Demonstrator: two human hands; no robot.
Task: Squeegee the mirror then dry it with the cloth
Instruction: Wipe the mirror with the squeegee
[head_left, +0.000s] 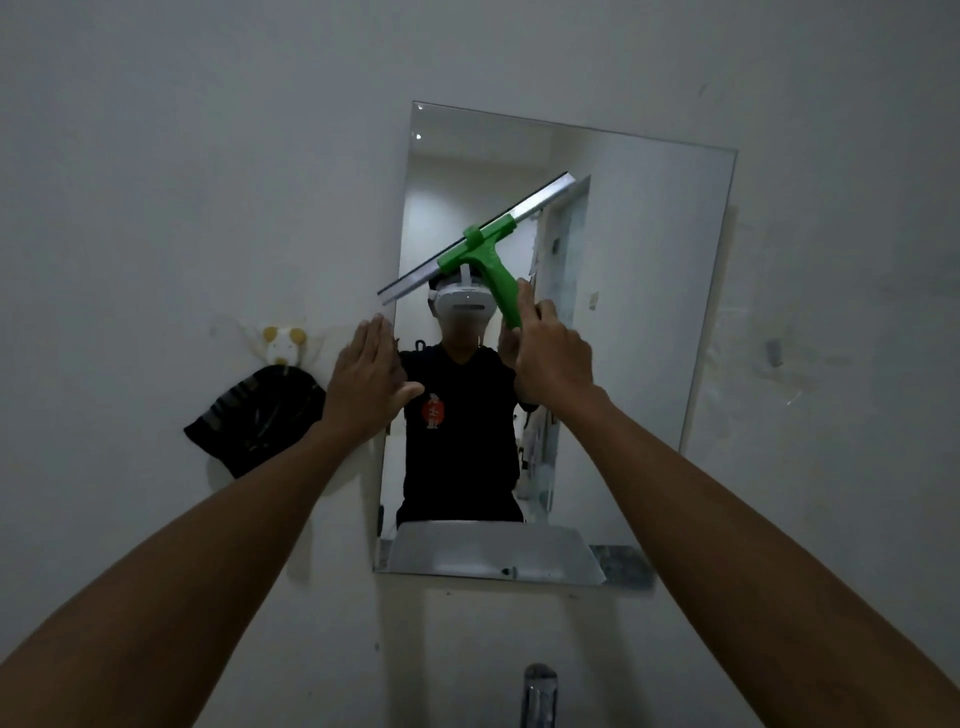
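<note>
A frameless rectangular mirror (639, 322) hangs on the white wall in front of me. My right hand (553, 358) grips the green handle of a squeegee (480, 244), whose metal blade lies tilted across the upper left part of the glass, its left end reaching past the mirror's left edge. My left hand (369, 384) is flat and open, fingers together, pressed on the wall at the mirror's left edge. A dark cloth (257, 418) hangs on the wall to the left of the mirror.
A small animal-shaped hook (282, 344) holds the dark cloth. A chrome tap (539, 693) stands at the bottom of the view below the mirror. The mirror reflects a person in a black shirt and a white basin.
</note>
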